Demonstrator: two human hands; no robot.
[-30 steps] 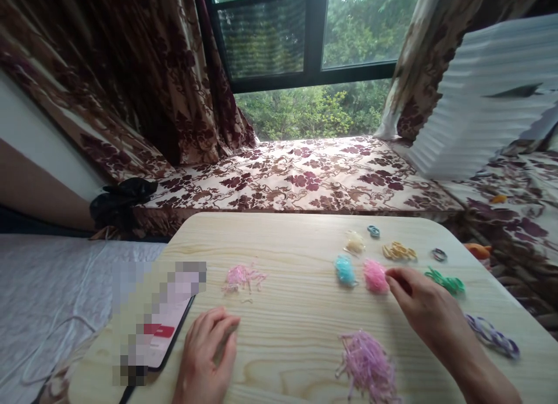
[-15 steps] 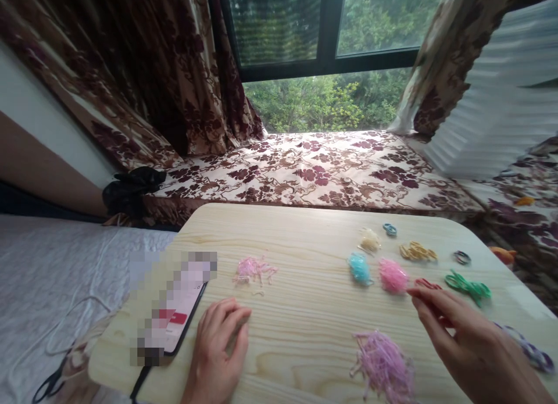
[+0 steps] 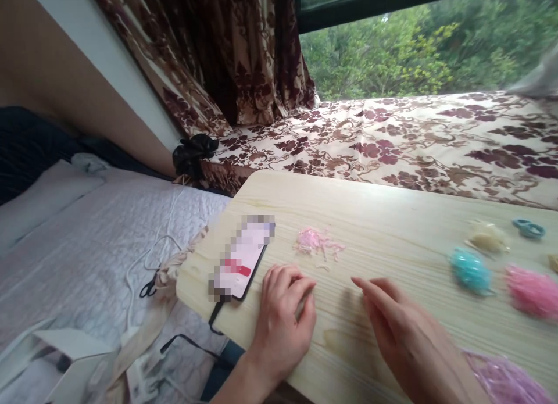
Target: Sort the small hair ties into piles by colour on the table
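My left hand rests on the pale wooden table beside the phone, fingers loosely bent and the thumb apart, with nothing visible in it. To its right, my right hand hovers over the table, its fingers and thumb drawn together and pointing left. Whatever its fingertips may hold is hidden. Beyond my left hand lies a small loose pile of pink elastic bands, some strands spread to the right. A lilac heap of elastic bands is partly covered by my right forearm.
The phone, partly pixelated, lies on the table's left with a black cable. At right are turquoise, pink and cream bundles and blue-grey bands. A bed with white cables adjoins the left; a floral-covered sill lies behind.
My view has turned left. My right hand has moved left, away from the red and green bands, to near my left hand. My left hand stays resting by the phone.
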